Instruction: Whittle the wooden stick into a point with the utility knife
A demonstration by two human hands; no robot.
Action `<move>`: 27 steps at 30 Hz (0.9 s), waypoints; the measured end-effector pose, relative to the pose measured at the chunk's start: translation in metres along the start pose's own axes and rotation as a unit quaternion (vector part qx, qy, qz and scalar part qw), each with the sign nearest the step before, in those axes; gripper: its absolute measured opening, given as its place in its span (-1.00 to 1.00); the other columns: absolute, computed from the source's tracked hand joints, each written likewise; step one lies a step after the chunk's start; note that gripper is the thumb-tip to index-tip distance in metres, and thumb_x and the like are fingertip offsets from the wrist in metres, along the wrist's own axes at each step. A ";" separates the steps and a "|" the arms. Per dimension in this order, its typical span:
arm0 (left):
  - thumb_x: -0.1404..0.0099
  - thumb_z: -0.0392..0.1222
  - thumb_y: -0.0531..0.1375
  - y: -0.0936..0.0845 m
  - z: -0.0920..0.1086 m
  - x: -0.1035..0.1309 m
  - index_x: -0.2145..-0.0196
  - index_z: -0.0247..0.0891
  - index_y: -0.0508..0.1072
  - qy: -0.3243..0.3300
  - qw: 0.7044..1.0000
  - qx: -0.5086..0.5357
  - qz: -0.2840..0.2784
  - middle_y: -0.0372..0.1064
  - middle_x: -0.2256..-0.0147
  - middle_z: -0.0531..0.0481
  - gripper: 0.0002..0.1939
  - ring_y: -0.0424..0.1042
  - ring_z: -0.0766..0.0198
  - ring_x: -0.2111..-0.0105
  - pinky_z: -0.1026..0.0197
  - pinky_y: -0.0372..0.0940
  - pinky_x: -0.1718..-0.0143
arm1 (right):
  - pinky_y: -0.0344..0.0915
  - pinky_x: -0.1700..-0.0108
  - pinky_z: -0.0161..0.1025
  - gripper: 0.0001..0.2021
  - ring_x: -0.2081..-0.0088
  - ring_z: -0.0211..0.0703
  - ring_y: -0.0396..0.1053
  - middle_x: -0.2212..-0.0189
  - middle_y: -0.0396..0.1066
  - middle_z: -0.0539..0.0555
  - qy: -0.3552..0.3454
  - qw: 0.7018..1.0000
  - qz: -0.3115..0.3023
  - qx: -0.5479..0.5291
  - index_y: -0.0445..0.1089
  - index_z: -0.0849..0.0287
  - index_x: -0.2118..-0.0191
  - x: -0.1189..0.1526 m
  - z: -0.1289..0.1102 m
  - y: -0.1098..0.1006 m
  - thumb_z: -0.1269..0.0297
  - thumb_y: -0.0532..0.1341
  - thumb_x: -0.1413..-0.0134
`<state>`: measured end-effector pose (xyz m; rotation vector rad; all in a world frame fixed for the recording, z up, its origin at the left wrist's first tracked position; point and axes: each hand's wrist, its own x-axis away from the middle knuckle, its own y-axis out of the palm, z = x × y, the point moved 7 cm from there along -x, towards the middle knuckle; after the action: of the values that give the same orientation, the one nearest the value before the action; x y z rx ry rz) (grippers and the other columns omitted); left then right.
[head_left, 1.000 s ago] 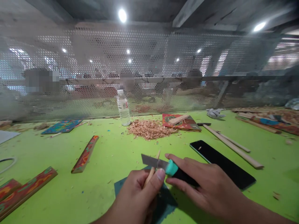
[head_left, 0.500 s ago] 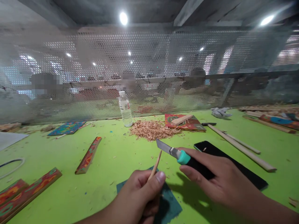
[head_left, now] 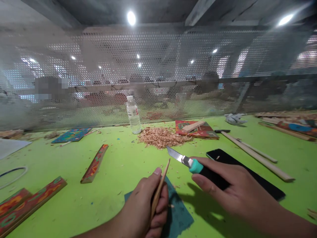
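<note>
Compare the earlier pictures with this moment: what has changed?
The knife, at the stick in the earliest picture, has moved off to the right with the right hand. The left hand's thumb has shifted from across the stick to its left side, exposing more wood. Neither hand let go. The bottle and shavings pile stayed put.

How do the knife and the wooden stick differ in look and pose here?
The knife has a metal blade and black-and-teal handle; the wooden stick is plain tan, tapering to a point.
The knife slants toward the picture's upper left, the wooden stick toward its upper right.
The right hand holds the knife, the left hand the wooden stick.
Both have exposed tips.
</note>
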<state>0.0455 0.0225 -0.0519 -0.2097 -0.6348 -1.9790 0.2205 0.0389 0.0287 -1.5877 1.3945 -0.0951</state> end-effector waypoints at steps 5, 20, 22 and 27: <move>-0.25 0.60 0.11 0.004 0.004 0.001 0.60 -0.14 0.12 0.018 0.999 -0.006 -0.030 -0.09 0.78 0.29 -0.25 -0.24 0.51 0.81 0.46 -0.18 0.83 | 0.48 0.27 -0.22 -0.72 0.30 -0.04 0.62 0.26 0.67 0.05 0.013 1.000 -0.011 -0.009 0.57 0.02 0.06 0.000 0.001 0.001 -0.02 0.21 -0.41; -0.13 0.41 0.40 0.007 0.005 -0.002 0.53 -0.12 0.14 0.079 0.996 0.021 -0.046 -0.12 0.72 0.37 -0.33 -0.28 0.54 0.78 0.46 -0.21 0.84 | 0.48 0.28 -0.20 -0.75 0.29 0.03 0.62 0.31 0.66 0.08 0.023 0.999 -0.029 -0.038 0.59 0.02 0.10 -0.003 0.002 0.003 0.01 0.26 -0.37; -0.17 0.39 0.38 0.007 0.002 -0.002 0.48 -0.12 0.21 0.077 0.996 0.001 -0.050 -0.11 0.73 0.37 -0.39 -0.26 0.53 0.78 0.45 -0.20 0.83 | 0.48 0.28 -0.19 -0.75 0.29 0.04 0.62 0.31 0.66 0.08 0.029 0.998 -0.036 -0.042 0.60 0.01 0.10 -0.003 0.004 0.004 0.01 0.26 -0.37; -0.21 0.37 0.37 0.004 -0.004 -0.004 0.44 -0.13 0.21 0.089 0.995 -0.018 -0.046 -0.08 0.71 0.36 -0.41 -0.21 0.53 0.76 0.43 -0.20 0.78 | 0.48 0.29 -0.19 -0.72 0.31 0.04 0.60 0.32 0.64 0.09 0.039 0.997 -0.044 -0.046 0.61 0.03 0.11 -0.003 0.003 0.005 -0.01 0.24 -0.37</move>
<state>0.0509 0.0224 -0.0555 -0.0248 -0.5023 -2.0718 0.2175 0.0437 0.0257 -1.7378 1.4073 -0.1490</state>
